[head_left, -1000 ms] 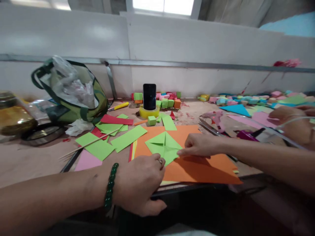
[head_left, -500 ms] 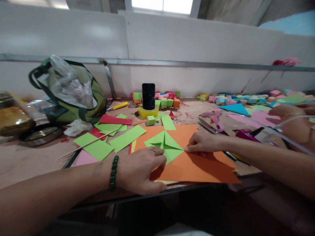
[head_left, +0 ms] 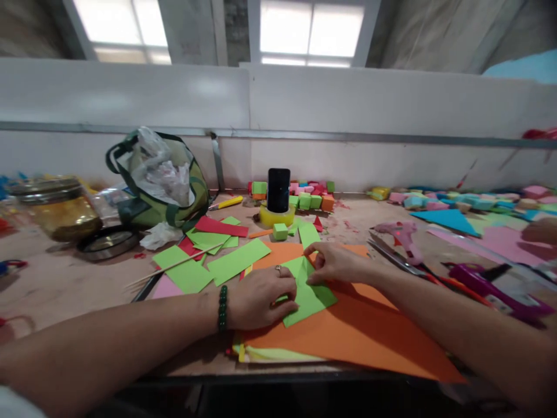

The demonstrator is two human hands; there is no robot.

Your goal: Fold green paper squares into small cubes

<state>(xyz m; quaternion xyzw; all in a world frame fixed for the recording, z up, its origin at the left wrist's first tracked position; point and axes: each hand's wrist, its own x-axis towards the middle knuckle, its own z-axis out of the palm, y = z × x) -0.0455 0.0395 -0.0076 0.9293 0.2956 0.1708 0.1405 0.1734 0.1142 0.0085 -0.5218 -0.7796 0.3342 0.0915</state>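
A light green sheet of folded paper [head_left: 311, 303] lies on a large orange sheet [head_left: 361, 334] at the table's front. My left hand [head_left: 263, 297], with a ring and a green bead bracelet, is closed at the paper's left side, fingers curled and thumb along its edge. With thumb and index finger, my right hand [head_left: 342, 264] pinches a raised fold near the paper's top. The fingers hide part of the fold.
Green strips [head_left: 239, 261] and thin sticks [head_left: 174, 265] lie left. Behind stand a phone [head_left: 278, 190] on yellow tape [head_left: 277, 216] and paper cubes [head_left: 304, 201]. Scissors [head_left: 394, 255], a pink glue gun [head_left: 400, 237] and a purple one [head_left: 496, 290] lie right, near another person's hand [head_left: 539, 231].
My right hand has gone from the green paper's right corner to its top fold. The paper has turned, and its opened flaps now look flatter. The camera view has tilted up.
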